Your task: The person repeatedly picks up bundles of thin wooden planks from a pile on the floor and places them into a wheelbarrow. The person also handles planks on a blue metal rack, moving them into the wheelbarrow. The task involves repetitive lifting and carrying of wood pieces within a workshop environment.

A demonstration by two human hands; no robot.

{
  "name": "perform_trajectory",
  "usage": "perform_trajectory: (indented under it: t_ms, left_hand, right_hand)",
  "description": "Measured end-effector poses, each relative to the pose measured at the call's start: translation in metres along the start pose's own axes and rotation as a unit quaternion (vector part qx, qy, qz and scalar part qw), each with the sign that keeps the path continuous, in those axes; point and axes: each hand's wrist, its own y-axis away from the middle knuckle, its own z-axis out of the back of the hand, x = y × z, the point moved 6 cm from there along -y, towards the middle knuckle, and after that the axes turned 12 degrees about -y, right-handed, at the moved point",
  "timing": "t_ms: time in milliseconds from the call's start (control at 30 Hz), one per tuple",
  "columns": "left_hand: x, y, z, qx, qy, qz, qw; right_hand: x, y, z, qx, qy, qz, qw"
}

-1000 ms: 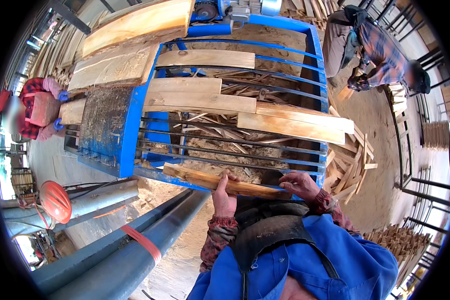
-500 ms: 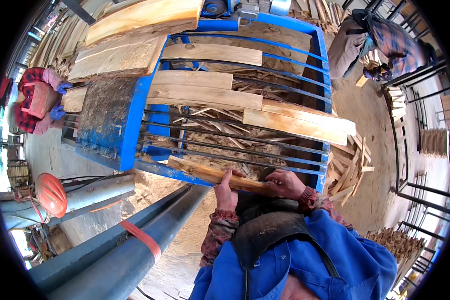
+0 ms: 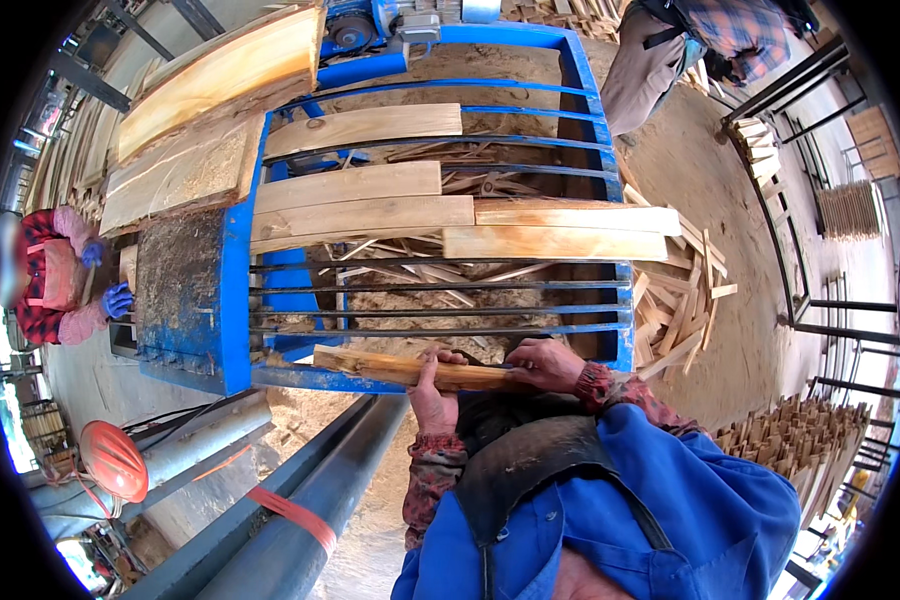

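Note:
A narrow wooden strip (image 3: 375, 364) lies crosswise in front of me, over the near blue edge of the metal frame. My left hand (image 3: 433, 393) is closed round its middle, the thumb on the upper side. At the strip's right end my right hand (image 3: 548, 363) grips it, fingers curled. Beyond the strip, several boards rest on the dark bars of the blue frame (image 3: 235, 300). Two of them, a pale board (image 3: 555, 242) and the board behind it (image 3: 580, 216), jut out past the frame's right side.
Offcuts (image 3: 680, 300) lie heaped right of the frame. A large pipe (image 3: 310, 520) runs at lower left, near an orange hard hat (image 3: 114, 461). One person in blue gloves (image 3: 117, 299) stands at left, another person (image 3: 660, 60) at upper right. Stacked sticks (image 3: 800, 440) stand at right.
My view has turned, so the frame looks straighter and sits further left. Both hands still hold the strip. The person at left has moved their gloved hands apart.

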Motion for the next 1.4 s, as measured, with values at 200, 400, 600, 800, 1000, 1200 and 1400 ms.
perform_trajectory:
  t_ms: [200,400,600,800,1000,1200,1400]
  left_hand:
    - [-0.003,0.002,-0.002,0.010,0.005,-0.005,1.000]
    - [-0.004,0.003,-0.002,0.016,-0.023,-0.007,1.000]
    - [0.002,-0.002,-0.001,0.026,0.010,-0.012,1.000]
    - [0.005,-0.004,0.006,0.019,0.010,-0.002,1.000]
    - [0.001,-0.002,0.001,0.019,0.002,0.002,1.000]
    - [-0.003,0.004,-0.002,0.013,0.002,-0.007,1.000]
    - [-0.008,0.009,-0.008,0.015,0.008,-0.013,1.000]
  right_hand:
    - [0.003,0.000,-0.001,0.001,-0.004,0.002,1.000]
    - [0.002,0.001,0.000,-0.013,-0.011,-0.010,1.000]
    - [0.002,0.008,0.023,-0.063,-0.036,-0.040,0.997]
    - [-0.007,0.016,0.042,-0.103,-0.066,-0.057,0.991]
    - [-0.004,0.016,0.038,-0.098,-0.036,-0.044,0.994]
    - [0.020,-0.003,0.037,-0.096,-0.055,-0.003,0.994]
    - [0.022,-0.033,0.058,-0.168,-0.046,0.023,0.984]
